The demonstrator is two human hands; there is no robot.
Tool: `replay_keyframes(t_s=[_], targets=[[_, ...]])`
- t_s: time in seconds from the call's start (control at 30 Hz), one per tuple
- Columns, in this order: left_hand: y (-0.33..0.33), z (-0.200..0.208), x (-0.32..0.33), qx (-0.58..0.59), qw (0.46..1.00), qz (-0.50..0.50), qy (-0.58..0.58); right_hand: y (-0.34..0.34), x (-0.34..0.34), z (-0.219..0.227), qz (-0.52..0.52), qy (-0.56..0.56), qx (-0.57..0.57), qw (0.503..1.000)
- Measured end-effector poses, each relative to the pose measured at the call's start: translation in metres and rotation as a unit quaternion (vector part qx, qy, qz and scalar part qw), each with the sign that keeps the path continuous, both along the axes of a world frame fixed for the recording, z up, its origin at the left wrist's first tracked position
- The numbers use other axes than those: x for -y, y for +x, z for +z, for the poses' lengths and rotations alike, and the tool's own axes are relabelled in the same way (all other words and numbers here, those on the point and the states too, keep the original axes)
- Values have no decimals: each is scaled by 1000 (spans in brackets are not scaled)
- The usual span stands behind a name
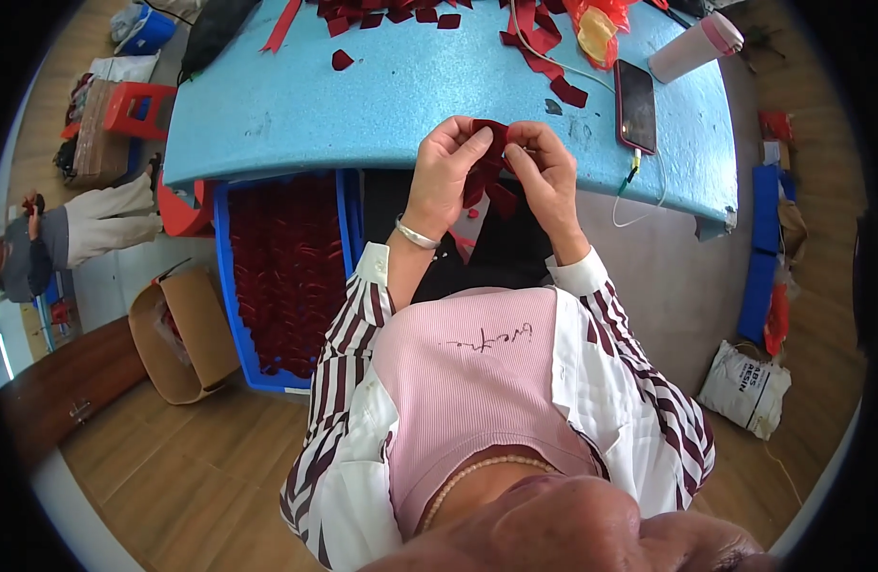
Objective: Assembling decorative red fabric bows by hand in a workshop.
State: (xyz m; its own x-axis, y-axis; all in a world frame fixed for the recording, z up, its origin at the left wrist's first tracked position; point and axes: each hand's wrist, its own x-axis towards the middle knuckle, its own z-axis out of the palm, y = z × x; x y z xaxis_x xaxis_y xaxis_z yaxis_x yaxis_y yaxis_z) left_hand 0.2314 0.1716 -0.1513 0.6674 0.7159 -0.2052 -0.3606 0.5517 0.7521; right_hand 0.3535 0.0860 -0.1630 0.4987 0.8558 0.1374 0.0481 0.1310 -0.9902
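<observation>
Near the front edge of the blue table, my left hand (448,170) pinches a dark red velvety ribbon piece (493,143) between thumb and fingers. My right hand (546,172) grips the same piece from its other side, thumb on top. Ribbon ends (501,198) dangle below my hands, over my lap. What lies under the fingertips is hidden. Beyond my hands, a small dark red cut piece (342,60) lies alone on the table, and several more pieces (401,13) are heaped at the far edge.
The blue table (267,114) carries a phone (635,110) with a cable, a pink bottle (696,48) and red ribbon strips (534,43) at the right. A blue crate (227,286) filled with dark red pieces stands left of my lap, beside a cardboard box (205,329). Another person (105,224) is farther left.
</observation>
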Motion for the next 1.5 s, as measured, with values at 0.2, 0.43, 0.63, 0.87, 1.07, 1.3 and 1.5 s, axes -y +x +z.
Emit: replay_keyframes(t_s=[0.2,0.43,0.63,0.87,1.07,1.3,1.5], targets=[[0,9,4,16,1000,-12,1,3,0,13,0,-3,86,996],[-5,3,2,21,1000,-16,4,0,-2,4,-9,16,13,1000],[-3,-4,0,10,999,1,31,1,1,6,14,-21,12,1000],[2,16,-9,-5,995,-6,98,8,-12,28,-4,17,137,990],[-9,68,12,-84,985,-19,147,-1,10,76,-31,14,190,981],[-26,114,30,-109,971,-27,209,-15,31,107,37,-15,85,996],[-21,121,27,-122,958,-16,260,-11,31,110,26,-32,175,984]])
